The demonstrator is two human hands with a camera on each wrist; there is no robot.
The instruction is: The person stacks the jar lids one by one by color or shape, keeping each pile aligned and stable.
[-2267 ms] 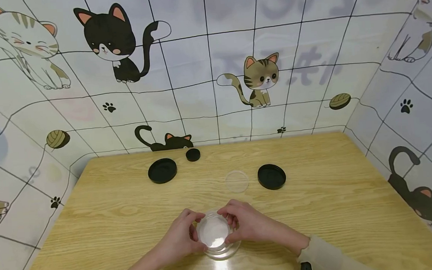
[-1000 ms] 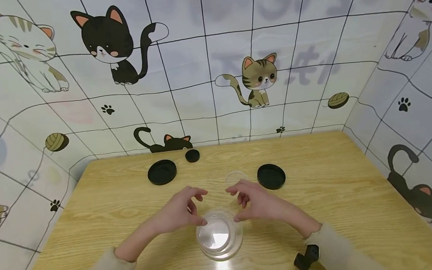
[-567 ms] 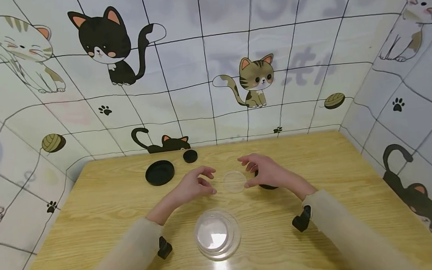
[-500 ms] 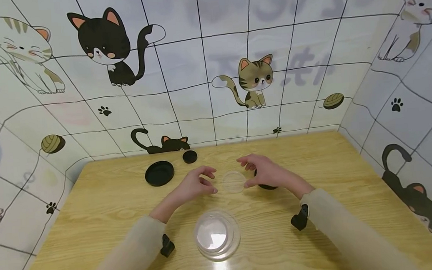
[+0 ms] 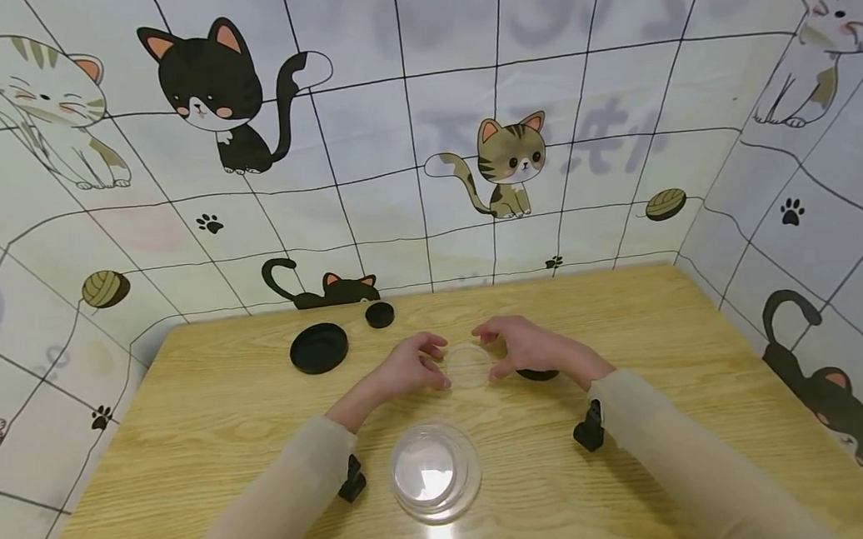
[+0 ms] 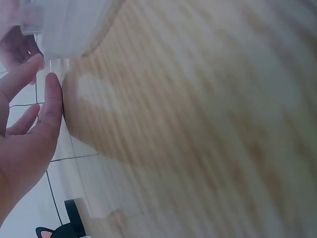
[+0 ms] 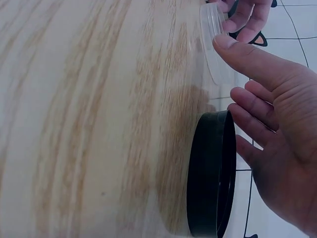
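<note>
A shallow clear round lid [image 5: 468, 367] lies on the wooden table between my two hands. My left hand [image 5: 411, 363] is at its left side, with thumb and fingers spread and the fingertips close to the rim. From the right, my right hand [image 5: 527, 348] faces it in the same pose. In the right wrist view the right thumb [image 7: 227, 41] overlaps the lid's rim [image 7: 210, 44]. Nearer the front stands a stack of clear round pieces [image 5: 434, 474], the smaller on a wider one. Below the right hand is a black round lid [image 7: 210, 173], partly hidden in the head view.
At the back left of the table [image 5: 223, 401] lie another black round lid [image 5: 319, 348] and a smaller black one [image 5: 380, 315]. A cat-print cloth [image 5: 362, 141] rises behind the table and along both sides.
Both hands have let go of the clear stack, moved forward to the clear lid, and drawn closer together around it. The right hand now covers part of the black lid.
</note>
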